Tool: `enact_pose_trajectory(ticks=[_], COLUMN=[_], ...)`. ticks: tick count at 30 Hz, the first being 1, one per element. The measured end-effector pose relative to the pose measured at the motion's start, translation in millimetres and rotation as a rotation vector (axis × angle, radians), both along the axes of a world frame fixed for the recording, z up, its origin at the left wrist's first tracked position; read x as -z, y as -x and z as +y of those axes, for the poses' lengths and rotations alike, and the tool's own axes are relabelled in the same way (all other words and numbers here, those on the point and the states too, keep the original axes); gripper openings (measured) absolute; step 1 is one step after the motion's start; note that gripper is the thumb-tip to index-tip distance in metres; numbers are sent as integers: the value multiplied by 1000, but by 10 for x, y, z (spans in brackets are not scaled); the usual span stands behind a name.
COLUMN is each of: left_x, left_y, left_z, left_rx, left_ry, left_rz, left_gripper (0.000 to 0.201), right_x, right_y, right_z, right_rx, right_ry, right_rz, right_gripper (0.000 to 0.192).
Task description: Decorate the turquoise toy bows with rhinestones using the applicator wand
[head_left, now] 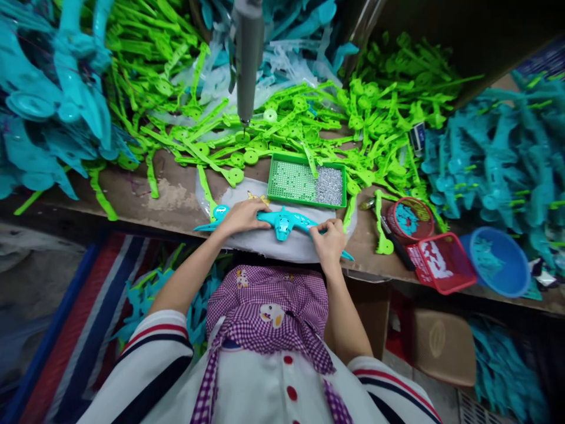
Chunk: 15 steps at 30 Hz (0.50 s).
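A turquoise plastic toy part (283, 225), long and wing-like with a raised figure in its middle, lies across the white pad (265, 247) at the table's front edge. My left hand (244, 217) is closed around its left arm, thumb on the near side. At the right arm, my right hand (329, 240) pinches the part with fingers and thumb, hiding some of it. Just beyond is a green basket (270, 199), with silvery screws (329, 185) heaped at its right end. Above the table hangs a grey electric screwdriver (248, 65), its bit pointing down.
Lime-green plastic strips (300, 106) with round ends cover the back of the table. Turquoise parts are piled at left (57, 106) and right (498, 153). A round red basket (426, 232), a square red basket (457, 287) and a blue bowl (523, 268) stand at right.
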State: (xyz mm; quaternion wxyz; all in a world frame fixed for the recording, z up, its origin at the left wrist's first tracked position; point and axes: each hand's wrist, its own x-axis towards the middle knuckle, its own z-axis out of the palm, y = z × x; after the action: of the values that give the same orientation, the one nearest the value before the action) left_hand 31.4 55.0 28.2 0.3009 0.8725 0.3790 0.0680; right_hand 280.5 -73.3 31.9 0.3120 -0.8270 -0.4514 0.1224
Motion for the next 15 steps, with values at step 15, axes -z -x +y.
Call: enact_pose_trajectory(ticks=[15], left_x=[20], left_y=[2], left_z=[3], left_rx=[-1], left_ry=[-2], left_rz=[-18], left_gripper=[40], right_x=[-36], right_y=[-65], right_z=[14], right_rx=[-28], right_ry=[34], right_rz=[11], right_gripper=[17])
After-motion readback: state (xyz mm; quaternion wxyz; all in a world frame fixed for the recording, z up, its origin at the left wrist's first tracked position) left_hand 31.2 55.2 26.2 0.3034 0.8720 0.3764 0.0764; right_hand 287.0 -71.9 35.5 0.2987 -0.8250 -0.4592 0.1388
